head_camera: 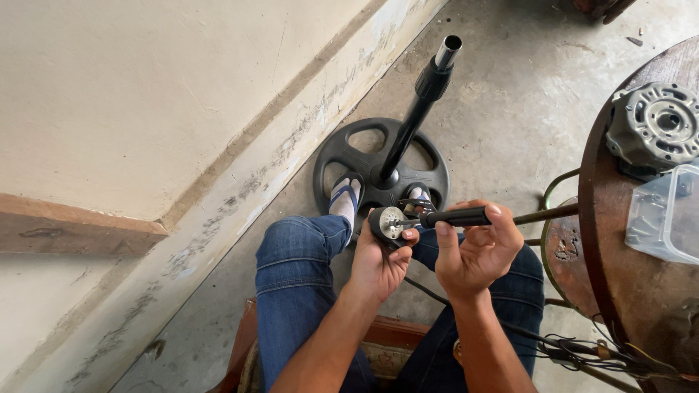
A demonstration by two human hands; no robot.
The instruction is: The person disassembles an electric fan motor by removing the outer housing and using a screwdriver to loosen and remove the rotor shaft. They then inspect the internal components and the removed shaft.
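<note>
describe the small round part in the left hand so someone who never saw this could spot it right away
Start at the black fan stand base on the concrete floor, then drop to the seated person's knees. There the left hand cups a small black round part with a shiny metal face, and the screwdriver in the right hand points at it. Unlike the bigger grey motor housing on the round table, it fits in a palm.

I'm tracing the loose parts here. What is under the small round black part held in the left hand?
Below the small round black part lie the black round fan-stand base and the person's sandalled feet on the grey concrete floor. The left hand covers its underside.
</note>
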